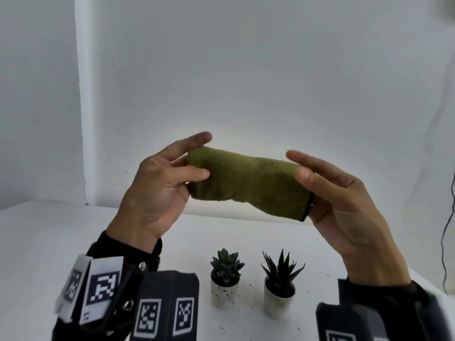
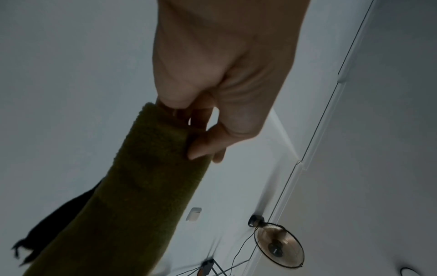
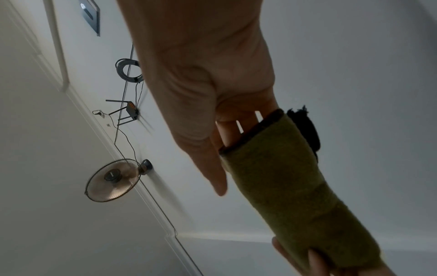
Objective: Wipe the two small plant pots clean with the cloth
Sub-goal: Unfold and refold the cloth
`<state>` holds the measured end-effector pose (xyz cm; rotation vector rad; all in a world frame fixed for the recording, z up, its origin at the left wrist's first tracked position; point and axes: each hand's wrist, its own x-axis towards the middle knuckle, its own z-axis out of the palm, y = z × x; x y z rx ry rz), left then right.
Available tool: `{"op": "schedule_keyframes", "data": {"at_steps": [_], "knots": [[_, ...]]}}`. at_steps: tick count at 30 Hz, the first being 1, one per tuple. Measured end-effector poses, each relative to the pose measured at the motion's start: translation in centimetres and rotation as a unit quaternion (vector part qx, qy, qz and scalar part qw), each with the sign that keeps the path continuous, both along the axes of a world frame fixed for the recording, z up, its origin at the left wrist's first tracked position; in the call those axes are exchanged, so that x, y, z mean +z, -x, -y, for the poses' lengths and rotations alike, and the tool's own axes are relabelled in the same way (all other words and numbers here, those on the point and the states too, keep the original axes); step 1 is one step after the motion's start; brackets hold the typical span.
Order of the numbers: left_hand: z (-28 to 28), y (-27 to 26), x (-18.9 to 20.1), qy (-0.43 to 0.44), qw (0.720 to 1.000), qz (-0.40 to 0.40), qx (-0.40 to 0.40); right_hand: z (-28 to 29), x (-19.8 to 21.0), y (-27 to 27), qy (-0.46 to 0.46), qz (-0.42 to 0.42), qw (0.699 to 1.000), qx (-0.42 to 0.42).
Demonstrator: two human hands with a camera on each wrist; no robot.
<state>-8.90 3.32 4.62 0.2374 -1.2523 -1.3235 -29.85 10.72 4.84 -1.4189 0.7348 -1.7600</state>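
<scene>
Both hands hold a folded olive-green cloth [image 1: 248,179] stretched level in the air above the table. My left hand [image 1: 203,157] pinches its left end, thumb on the front and fingers behind; the left wrist view shows that hand [image 2: 208,138] on the cloth [image 2: 141,186]. My right hand [image 1: 298,164] pinches the right end, which has a dark hem; the right wrist view shows that hand [image 3: 222,160] on the cloth [image 3: 286,186]. Below the cloth stand two small white pots: the left pot [image 1: 224,295], speckled with dirt, holds a rosette succulent, and the right pot [image 1: 278,302] a spiky plant.
The white table [image 1: 49,230] carries scattered soil specks around the pots. A white wall rises close behind it. A black cable [image 1: 446,232] hangs at the far right. Marker-tagged wrist cameras [image 1: 167,308] sit low in front, near the left pot.
</scene>
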Motion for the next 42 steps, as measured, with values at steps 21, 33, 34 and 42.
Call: {"op": "schedule_keyframes", "data": {"at_steps": [21,33,34,42], "knots": [[1.6,0.2,-1.7,0.123,0.907,0.319,0.245,1.5,-1.4,1.8,-0.095,-0.210,0.955,-0.187],[1.2,0.9,-1.5,-0.018,0.978,0.195,0.067,1.1,-0.8,0.5,-0.134,0.004,0.991,0.028],[1.5,0.9,-1.7,-0.017,0.977,0.197,0.075,1.1,-0.7,0.6,-0.134,0.003,0.991,0.027],[1.3,0.6,-2.0,0.034,0.961,0.276,0.011,0.9,-0.7,0.6,-0.174,-0.058,0.983,-0.015]]}}
